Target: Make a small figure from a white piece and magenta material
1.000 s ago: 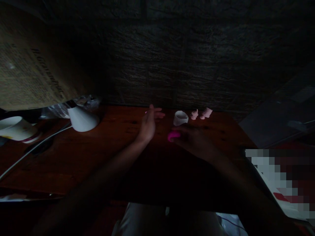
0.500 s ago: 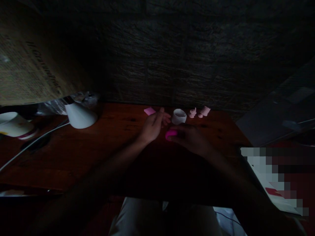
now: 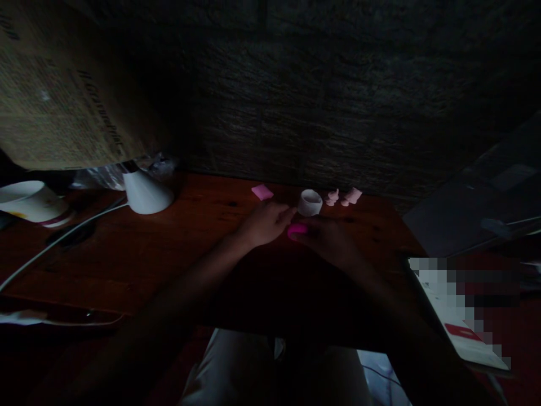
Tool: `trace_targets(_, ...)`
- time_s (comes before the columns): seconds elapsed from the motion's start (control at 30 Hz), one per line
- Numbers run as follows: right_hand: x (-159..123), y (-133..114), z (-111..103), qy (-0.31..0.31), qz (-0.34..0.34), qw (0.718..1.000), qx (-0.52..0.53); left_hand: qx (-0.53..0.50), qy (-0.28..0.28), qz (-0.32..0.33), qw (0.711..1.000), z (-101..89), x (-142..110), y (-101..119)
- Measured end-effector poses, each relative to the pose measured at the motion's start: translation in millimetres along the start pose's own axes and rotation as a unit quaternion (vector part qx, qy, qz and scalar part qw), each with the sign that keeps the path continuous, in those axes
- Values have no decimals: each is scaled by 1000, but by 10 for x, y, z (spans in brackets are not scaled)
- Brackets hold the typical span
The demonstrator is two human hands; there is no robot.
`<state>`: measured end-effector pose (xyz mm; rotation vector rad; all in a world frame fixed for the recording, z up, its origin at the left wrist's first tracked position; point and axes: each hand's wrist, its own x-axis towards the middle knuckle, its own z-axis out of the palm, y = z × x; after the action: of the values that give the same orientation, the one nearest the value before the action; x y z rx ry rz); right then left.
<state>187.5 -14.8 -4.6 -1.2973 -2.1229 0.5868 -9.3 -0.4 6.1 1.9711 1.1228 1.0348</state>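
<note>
In dim light, my right hand (image 3: 332, 239) closes around a bright pink rounded piece (image 3: 297, 230), its fingers covering much of it. It could be modelling clay, but the kind is not certain. Just left of that piece is my left hand (image 3: 266, 223), fingers stretched to the right with nothing visible in them; whether the tips touch the pink piece I cannot tell. Beyond both hands stands a small white round cup-like container (image 3: 310, 203). A flat pink square (image 3: 262, 192) lies behind my left hand. To the container's right are pale pink shaped pieces, one small and lumpy (image 3: 332, 197), another with a blocky top (image 3: 352, 196).
On the left of the wooden table (image 3: 198, 197) stand a white cone-shaped lamp base (image 3: 147, 193), a printed brown shade (image 3: 63, 113), a paper cup (image 3: 34, 203) and a white cable (image 3: 84, 224). A dark brick wall (image 3: 287, 113) rises behind. A white-and-red board or box (image 3: 460, 330) is at the right edge.
My left hand has turned, its fingers now lower and closer to the bright pink piece. My right hand keeps hold of that piece. The camera view has shifted slightly.
</note>
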Motion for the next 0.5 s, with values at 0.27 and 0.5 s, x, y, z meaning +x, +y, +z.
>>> trace_targets(0.27, 19, -31, -12, 0, 29, 998, -50, 144, -7, -28, 989, -73, 8, 37)
trace_targets(0.5, 8, -59, 1, 47, 47, 992, -105, 202, -146, 23, 968, -1, -66, 51)
